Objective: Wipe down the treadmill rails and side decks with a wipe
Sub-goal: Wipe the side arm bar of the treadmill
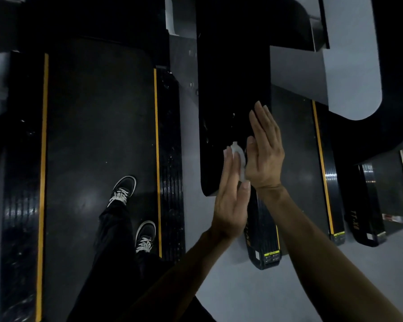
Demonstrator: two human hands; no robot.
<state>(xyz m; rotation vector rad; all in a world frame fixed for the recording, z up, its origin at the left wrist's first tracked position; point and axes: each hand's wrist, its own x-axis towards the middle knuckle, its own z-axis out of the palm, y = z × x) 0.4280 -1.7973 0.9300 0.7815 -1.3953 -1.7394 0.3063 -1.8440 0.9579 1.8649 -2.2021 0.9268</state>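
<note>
The wipe [240,159] is a small, pale, crumpled wad pressed between the two palms, out over the near end of the black rail [233,101] to the right of the belt [98,135]. The left hand [230,201] and right hand [264,152] both have straight fingers, flat against each other — neither curls round it. It looks light, soft and limp, probably damp, so it would bunch or slip; better spread flat under the fingers and pressed down than pinched at a corner.
</note>
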